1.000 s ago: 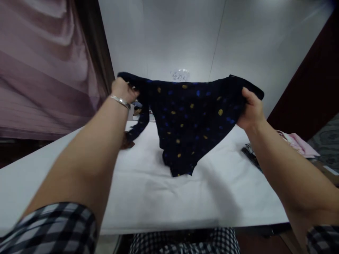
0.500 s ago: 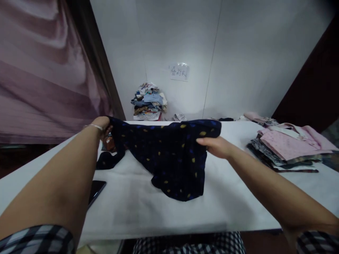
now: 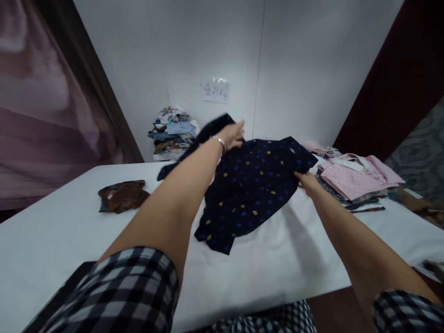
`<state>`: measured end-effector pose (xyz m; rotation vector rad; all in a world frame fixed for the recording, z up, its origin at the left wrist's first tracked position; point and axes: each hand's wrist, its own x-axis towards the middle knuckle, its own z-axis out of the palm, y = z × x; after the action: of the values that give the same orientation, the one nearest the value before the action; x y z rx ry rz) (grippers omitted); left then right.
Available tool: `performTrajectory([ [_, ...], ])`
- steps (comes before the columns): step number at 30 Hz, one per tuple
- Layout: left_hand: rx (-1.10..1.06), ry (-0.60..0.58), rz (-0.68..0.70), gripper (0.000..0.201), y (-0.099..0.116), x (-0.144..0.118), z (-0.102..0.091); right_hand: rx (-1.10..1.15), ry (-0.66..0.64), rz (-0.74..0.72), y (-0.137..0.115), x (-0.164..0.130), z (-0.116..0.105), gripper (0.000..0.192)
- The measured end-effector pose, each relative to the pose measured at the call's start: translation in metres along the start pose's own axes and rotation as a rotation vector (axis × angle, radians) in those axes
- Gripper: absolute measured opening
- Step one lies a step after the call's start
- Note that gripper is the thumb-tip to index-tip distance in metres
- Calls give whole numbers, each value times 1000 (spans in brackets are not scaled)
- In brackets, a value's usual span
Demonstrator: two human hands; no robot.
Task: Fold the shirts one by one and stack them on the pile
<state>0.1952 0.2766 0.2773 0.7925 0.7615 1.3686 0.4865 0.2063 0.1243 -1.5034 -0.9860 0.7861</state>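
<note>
Handling shirt (image 3: 256, 180) | edge pinched by right grip (image 3: 307, 181); left grip (image 3: 232, 134) closure cannot be told | shirt between grips best held evenly taut

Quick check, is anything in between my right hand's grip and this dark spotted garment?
Nothing visible: your right hand's grip is directly on the edge of the dark spotted garment. The pink folded clothing sits farther right, not between them.

Pale-grey panelled wall (image 3: 305, 69) with thin vertical seam behind white cloth-covered worktop (image 3: 69, 212); draped dusty-pink fabric curtain (image 3: 41, 120) at left; dark-maroon upright panel (image 3: 388, 88) at right; dim light.
</note>
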Motion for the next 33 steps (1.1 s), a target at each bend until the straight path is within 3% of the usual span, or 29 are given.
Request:
performTrajectory([
  [2, 254, -43, -204, 24, -54, -12, -12, -78, -38, 245, 37, 4, -27, 37],
  [4, 409, -47, -168, 14, -95, -35, -45, -111, -88, 323, 70, -3, -46, 40],
  [6, 431, -20, -132, 9, -121, -61, -88, -130, -112, 285, 93, -16, -54, 40],
  [10, 870, 172, 88, 18, -137, -107, -171, -282, -221, -33, 113, -49, -43, 38],
  [12, 988, 283, 103, 20, -135, -125, -200, -371, -388, -281, 114, -69, -29, 44],
  [14, 1021, 405, 63, 24, -133, -140, -218, -456, -577, -497, 112, -91, -12, 57],
  [16, 1059, 487, 10, 29, -136, -152, -223, -553, -725, -633, 111, -107, 5, 67],
  [18, 1193, 455, -44, 35, -144, -159, -216, -642, -804, -697, 110, -116, 21, 70],
  [22, 1498, 269, -123, 38, -170, -164, -183, -712, -780, -743, 112, -112, 45, 40],
  [25, 1420, 226, -113, 39, -176, -162, -165, -648, -713, -648, 108, -108, 50, 25],
  [27, 1343, 218, -111, 38, -162, -159, -166, -563, -679, -559, 99, -111, 45, 23],
  [30, 1209, 322, -80, 39, -115, -155, -190, -439, -633, -464, 76, -127, 32, 23],
  [33, 747, 512, -62, 53, -61, -162, -227, -359, -636, -495, 51, -154, 23, 28],
])
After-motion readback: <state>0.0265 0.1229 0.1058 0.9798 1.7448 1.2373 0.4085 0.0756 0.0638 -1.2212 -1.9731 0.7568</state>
